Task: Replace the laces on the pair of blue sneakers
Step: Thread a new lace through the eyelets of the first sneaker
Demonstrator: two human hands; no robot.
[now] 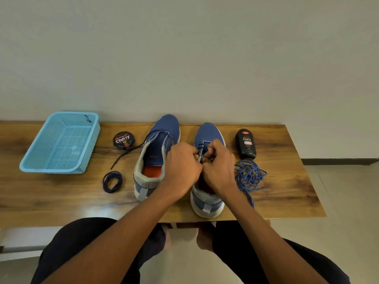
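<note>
Your wooden table [61, 193] holds two blue sneakers; at centre your left hand [181, 169] and right hand [218, 169] each pinch the right sneaker's [207, 136] dark lace [202, 147]. Left sneaker [162, 140] at nine o'clock; one coiled dark lace [112, 181], one loose blue lace [249, 177], one basket [61, 142].

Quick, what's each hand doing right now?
Left hand: fingers curled, pinching the lace on the right sneaker.
Right hand: fingers curled, pinching the same lace.

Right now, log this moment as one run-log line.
step: lacing right sneaker | left hand: pinching dark lace | right hand: pinching lace | left sneaker: partly laced | loose blue laces: beside right sneaker
</note>
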